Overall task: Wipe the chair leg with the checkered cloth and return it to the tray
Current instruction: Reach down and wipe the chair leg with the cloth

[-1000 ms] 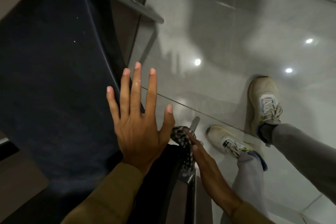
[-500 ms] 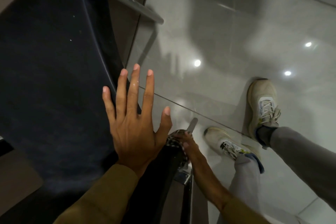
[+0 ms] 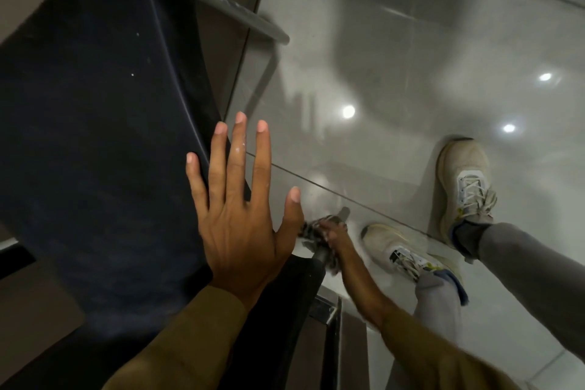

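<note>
Fingers of your left hand (image 3: 240,215) are spread wide and flat, the palm resting on the dark chair seat (image 3: 95,136) at its edge. Your right hand (image 3: 332,231) reaches down low beside the seat, closed around the checkered cloth (image 3: 311,229), which is bunched against the metal chair leg (image 3: 343,214) near the glossy tile floor (image 3: 411,57). Both shoes stand just right of the leg; no tray is in view
</note>
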{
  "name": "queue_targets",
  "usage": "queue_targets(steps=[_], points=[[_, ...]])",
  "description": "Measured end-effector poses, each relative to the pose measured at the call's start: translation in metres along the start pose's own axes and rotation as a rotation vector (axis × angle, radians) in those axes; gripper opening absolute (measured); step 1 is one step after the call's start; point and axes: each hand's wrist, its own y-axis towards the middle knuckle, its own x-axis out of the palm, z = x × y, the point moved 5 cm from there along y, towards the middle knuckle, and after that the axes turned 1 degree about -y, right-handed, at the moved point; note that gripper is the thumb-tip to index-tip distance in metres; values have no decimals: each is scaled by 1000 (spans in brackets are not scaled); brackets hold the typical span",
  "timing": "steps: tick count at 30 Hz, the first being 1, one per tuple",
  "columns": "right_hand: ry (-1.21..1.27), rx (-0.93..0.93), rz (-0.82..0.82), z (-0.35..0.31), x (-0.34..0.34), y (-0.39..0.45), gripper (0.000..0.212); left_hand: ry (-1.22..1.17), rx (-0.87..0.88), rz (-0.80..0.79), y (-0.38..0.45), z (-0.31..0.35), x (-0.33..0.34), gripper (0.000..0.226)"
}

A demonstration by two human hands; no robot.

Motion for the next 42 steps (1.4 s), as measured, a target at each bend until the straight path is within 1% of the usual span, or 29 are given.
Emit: queue_targets(steps=[2, 4, 7, 9, 12, 14, 16, 17, 18, 19, 20, 22, 24, 26, 29, 30, 34, 37, 38, 39, 42], points=[[-6, -83, -1, 2, 13, -37, 52, 0, -2, -4, 0, 1, -1, 74], [10, -117, -7, 7, 23, -47, 59, 3, -6, -1, 0, 0, -1, 74], [2, -118, 2, 13, 19, -16, 63, 0, 1, -1, 0, 0, 1, 74], [15, -49, 50, 20, 7, 21, 64, 1, 0, 3, 0, -1, 2, 75], [-8, 82, 51, 20, -11, 59, 56, 3, -6, 19, -1, -1, 2, 75], [39, 114, 35, 14, -9, 51, 46, 0, -14, 17, 0, -2, 2, 75], [78, 68, 16, 7, -1, 20, 32, -12, -22, 11, 0, -2, 1, 75], [86, 25, 0, 5, 5, -1, 30, -19, -25, 7, 0, -1, 0, 74], [77, -26, -16, 2, 11, -21, 34, -19, -24, 4, 0, -1, 0, 74], [74, -75, -15, 2, 15, -39, 48, -12, -22, 2, -1, 0, 0, 74], [78, -83, -12, 4, 19, -51, 59, -6, -21, 0, -2, 0, -1, 74], [43, -86, -24, 6, 24, -52, 68, 1, -20, -2, -4, -2, -1, 74], [4, -86, -10, 9, 19, -34, 75, 3, -18, 0, -4, -2, -1, 75], [20, -41, -4, 14, 8, 3, 67, 5, -22, 2, -3, -2, 0, 75], [69, 119, 53, 19, -11, 55, 48, -6, -26, 15, -4, -2, 2, 75], [82, 138, 51, 20, -14, 59, 47, -5, -27, 20, -4, -3, 2, 75], [80, 61, 34, 10, -4, 18, 42, 10, -35, 7, -1, -4, 3, 75], [60, 39, 71, -5, 4, -24, 43, 15, -39, -39, 0, 0, -1, 72], [60, 30, 75, -15, 7, -35, 40, 16, -36, -46, 1, 0, -2, 72], [63, 40, 80, -22, 8, -43, 35, 22, -41, -62, 1, 0, -2, 71], [149, 164, 117, -32, -1, -55, 30, 37, -48, -119, 3, 0, -4, 73]])
